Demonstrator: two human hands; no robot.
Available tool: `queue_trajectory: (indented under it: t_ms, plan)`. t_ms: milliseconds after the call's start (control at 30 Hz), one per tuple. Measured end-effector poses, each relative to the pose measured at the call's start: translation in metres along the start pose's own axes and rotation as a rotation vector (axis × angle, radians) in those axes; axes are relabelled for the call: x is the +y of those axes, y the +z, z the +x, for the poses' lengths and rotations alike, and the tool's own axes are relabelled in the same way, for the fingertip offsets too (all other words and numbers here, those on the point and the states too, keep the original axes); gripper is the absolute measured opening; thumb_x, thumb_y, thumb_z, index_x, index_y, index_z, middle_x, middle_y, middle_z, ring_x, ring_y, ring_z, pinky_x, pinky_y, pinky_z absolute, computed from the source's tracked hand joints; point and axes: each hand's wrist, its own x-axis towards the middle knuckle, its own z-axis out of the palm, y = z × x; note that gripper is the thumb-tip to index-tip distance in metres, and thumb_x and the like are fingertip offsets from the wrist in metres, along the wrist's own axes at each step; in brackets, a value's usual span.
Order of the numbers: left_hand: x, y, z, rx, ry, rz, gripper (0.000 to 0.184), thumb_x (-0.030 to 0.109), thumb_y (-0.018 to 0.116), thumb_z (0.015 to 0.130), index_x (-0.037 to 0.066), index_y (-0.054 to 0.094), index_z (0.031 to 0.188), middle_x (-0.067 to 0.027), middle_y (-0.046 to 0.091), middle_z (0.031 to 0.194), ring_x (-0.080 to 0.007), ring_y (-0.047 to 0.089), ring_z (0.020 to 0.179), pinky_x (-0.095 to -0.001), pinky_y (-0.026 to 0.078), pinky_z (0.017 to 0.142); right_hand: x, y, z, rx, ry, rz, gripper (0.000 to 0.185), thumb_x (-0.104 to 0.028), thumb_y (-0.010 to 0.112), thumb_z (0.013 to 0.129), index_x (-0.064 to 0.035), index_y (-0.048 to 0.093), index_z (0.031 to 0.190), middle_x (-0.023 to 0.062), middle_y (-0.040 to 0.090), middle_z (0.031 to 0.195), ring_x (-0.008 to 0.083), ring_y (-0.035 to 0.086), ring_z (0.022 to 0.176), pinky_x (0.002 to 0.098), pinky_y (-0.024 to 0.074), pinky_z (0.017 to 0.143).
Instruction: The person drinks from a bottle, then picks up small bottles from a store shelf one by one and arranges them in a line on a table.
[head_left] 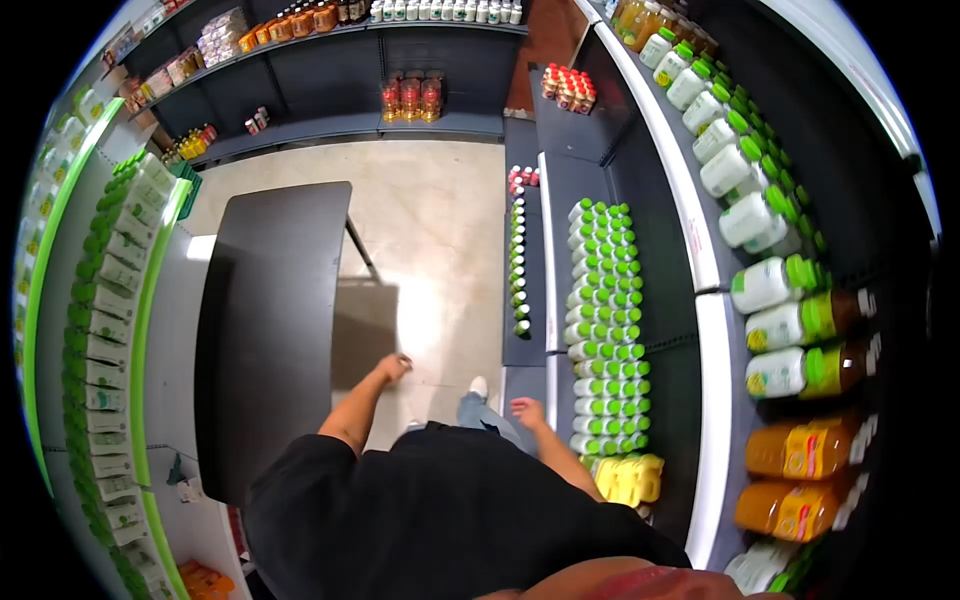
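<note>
Table [270,300], long axis fore-and-aft (right hand [527,410] loosely open; left hand [397,367], grip unclear)

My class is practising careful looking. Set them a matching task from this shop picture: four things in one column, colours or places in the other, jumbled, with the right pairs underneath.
Things
1. Table
2. Caps on the rows of bottles on the lower right-hand shelf
3. Items at the near end of those rows
4. Front shoe

Colours and places
A. Bright yellow
B. White, out on the floor
C. Dark top, on the left side of the picture
D. Bright green

Right pairs: 1-C, 2-D, 3-A, 4-B
</note>
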Motion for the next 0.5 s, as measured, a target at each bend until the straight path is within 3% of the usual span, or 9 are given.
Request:
queue_trajectory:
  t_ms: [33,100,167,233,300,367,433,467,500]
  plan:
    - [0.027,-0.018,0.009,0.107,0.027,-0.043,0.033,0.028,0.066,0.078,0.01,0.066,0.105,-0.0148,0.069,0.086,-0.0219,0.065,0.073,-0.0346,0.053,0.071,-0.012,0.002,0.0,0.012,0.055,-0.029,0.043,0.012,0.041,0.073,-0.0032,0.065,0.105,0.0106,0.068,0.096,0.0169,0.064,0.076,0.0293,0.0478,0.054]
    - [0.064,-0.031,0.034,0.228,-0.007,-0.334,0.035,0.024,0.063,0.079,0.006,0.063,0.109,-0.0133,0.068,0.084,-0.0189,0.064,0.068,-0.0322,0.052,0.064,0.018,-0.009,0.037,0.07,-0.136,-0.205,0.035,0.008,0.041,0.079,-0.0035,0.066,0.101,0.01,0.069,0.09,0.0163,0.064,0.074,0.0286,0.0478,0.055]
    - [0.084,-0.038,0.05,0.22,0.008,-0.514,0.036,0.021,0.062,0.08,0.004,0.061,0.111,-0.013,0.068,0.086,-0.0184,0.064,0.067,-0.0309,0.052,0.063,-0.014,-0.022,0.062,0.144,-0.017,0.048,0.028,0.001,0.044,0.083,-0.0045,0.067,0.097,0.0086,0.069,0.086,0.0145,0.064,0.07,0.0272,0.0464,0.053]
    - [0.117,-0.055,0.04,0.087,0.07,-0.419,0.037,0.019,0.061,0.08,0.001,0.06,0.113,-0.0138,0.068,0.09,-0.0195,0.064,0.068,-0.0305,0.051,0.064,-0.062,-0.042,0.091,0.144,0.14,-0.02,0.021,-0.009,0.049,0.085,-0.0111,0.067,0.095,0.0028,0.069,0.087,0.0114,0.063,0.064,0.0285,0.0401,0.046]
    - [0.106,-0.054,0.051,0.115,0.04,-0.497,0.038,0.022,0.061,0.08,0.002,0.06,0.113,-0.0152,0.068,0.091,-0.0176,0.063,0.067,-0.0298,0.051,0.066,-0.108,-0.065,0.13,0.069,0.33,-0.099,0.019,-0.013,0.05,0.087,-0.0131,0.065,0.097,0.0009,0.069,0.087,0.011,0.063,0.063,0.0294,0.0387,0.045]
    - [0.058,-0.034,0.077,0.376,0.074,-0.513,0.025,0.022,0.058,0.082,0.002,0.065,0.096,-0.0115,0.067,0.079,-0.0161,0.06,0.06,-0.0307,0.05,0.061,-0.162,-0.08,0.166,0.003,0.323,-0.152,0.018,-0.015,0.05,0.088,-0.0126,0.065,0.098,0.0016,0.069,0.085,0.0112,0.062,0.062,0.0285,0.0388,0.044]
    - [0.037,-0.032,0.067,0.224,-0.224,-0.668,0.021,0.021,0.054,0.084,0.005,0.063,0.075,-0.0085,0.063,0.065,-0.0173,0.059,0.055,-0.0331,0.048,0.056,-0.184,-0.097,0.214,0.009,0.226,-0.181,0.017,-0.017,0.051,0.089,-0.012,0.064,0.099,0.0024,0.068,0.083,0.0115,0.062,0.06,0.0275,0.0387,0.043]
    - [0.024,-0.038,0.063,0.067,-0.158,-0.361,0.022,0.016,0.054,0.083,0.006,0.056,0.063,-0.0069,0.058,0.057,-0.0198,0.058,0.052,-0.0355,0.045,0.051,-0.178,-0.107,0.255,0.043,0.13,-0.179,0.017,-0.018,0.051,0.089,-0.0116,0.063,0.099,0.0029,0.068,0.083,0.0117,0.062,0.059,0.0269,0.0386,0.042]
    - [0.014,-0.036,0.056,-0.008,-0.19,-0.284,0.021,0.016,0.054,0.084,0.006,0.057,0.065,-0.0074,0.058,0.058,-0.0202,0.058,0.053,-0.0356,0.046,0.052,-0.178,-0.107,0.289,0.077,0.036,-0.169,0.018,-0.019,0.051,0.09,-0.0113,0.063,0.099,0.0034,0.068,0.082,0.0118,0.062,0.057,0.0264,0.0384,0.042]
